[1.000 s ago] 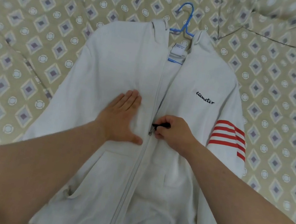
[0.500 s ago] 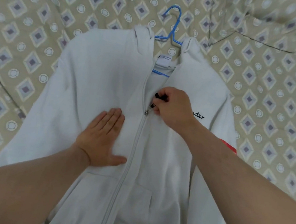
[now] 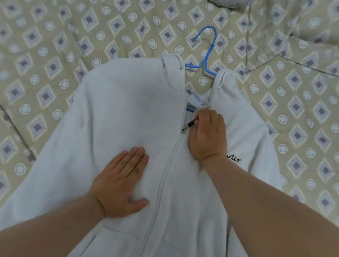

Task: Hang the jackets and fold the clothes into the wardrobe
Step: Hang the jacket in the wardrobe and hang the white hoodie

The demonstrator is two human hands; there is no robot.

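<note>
Bed: patterned quilt (image 3: 48,26) underneath.
Jacket: white zip hoodie (image 3: 123,111) flat on it, blue hanger (image 3: 206,53) inside.
Left hand (image 3: 120,182): fingers straight, pressing cloth.
Right hand (image 3: 206,135): pinches zipper pull (image 3: 189,125) near the collar.
Tip: hold fabric taut, pull straight along teeth.

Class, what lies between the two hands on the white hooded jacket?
Head view: the closed pale zip track, between the flat left hand and the right hand pinching its black pull.

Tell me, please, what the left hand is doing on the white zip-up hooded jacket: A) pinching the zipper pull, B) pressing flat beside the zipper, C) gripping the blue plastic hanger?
B: the left hand lies flat, fingers straight, on the white zip-up hooded jacket; the right hand pinches the black zipper pull.
</note>
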